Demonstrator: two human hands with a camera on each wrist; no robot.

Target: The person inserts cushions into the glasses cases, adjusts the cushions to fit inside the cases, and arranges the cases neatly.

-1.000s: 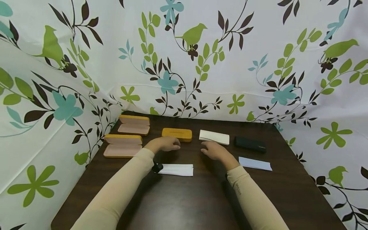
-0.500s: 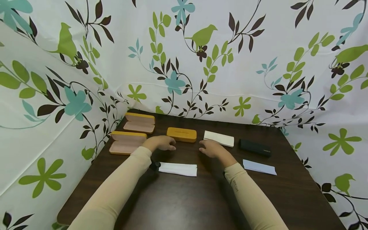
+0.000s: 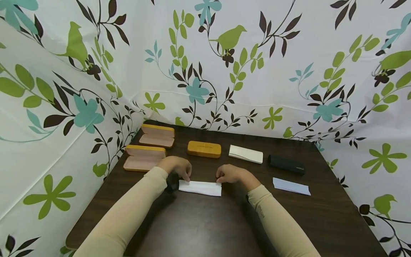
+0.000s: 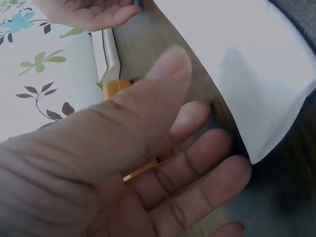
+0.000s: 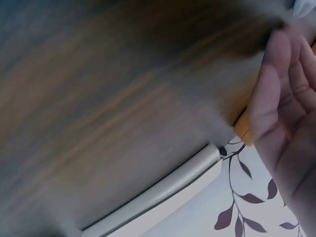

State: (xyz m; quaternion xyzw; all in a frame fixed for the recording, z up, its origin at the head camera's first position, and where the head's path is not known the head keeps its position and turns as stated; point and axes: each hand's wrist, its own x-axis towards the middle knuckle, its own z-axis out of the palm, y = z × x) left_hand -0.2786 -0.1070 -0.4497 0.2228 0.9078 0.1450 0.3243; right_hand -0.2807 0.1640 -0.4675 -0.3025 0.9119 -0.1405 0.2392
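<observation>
A folded white cloth (image 3: 200, 189) lies flat on the dark wooden table, in front of both hands. My left hand (image 3: 178, 166) reaches to its far left corner, fingertips right at the edge. In the left wrist view the thumb stands apart from the fingers beside the white cloth (image 4: 247, 69), with nothing between them. At the far right corner is my right hand (image 3: 232, 174), its fingertips at the cloth's edge. The right wrist view shows the right hand (image 5: 291, 103) with fingers extended; only a little of the cloth shows beyond them.
Two open yellow cases (image 3: 145, 159) with pink linings stand at the left. Along the back lie a closed yellow case (image 3: 204, 149), a white case (image 3: 245, 154) and a black case (image 3: 286, 164). A folded light-blue cloth (image 3: 291, 186) lies at the right. Patterned curtains surround the table.
Both hands have drawn back from near the closed yellow case and the white case to the white cloth's far edge. The head view has shifted slightly left.
</observation>
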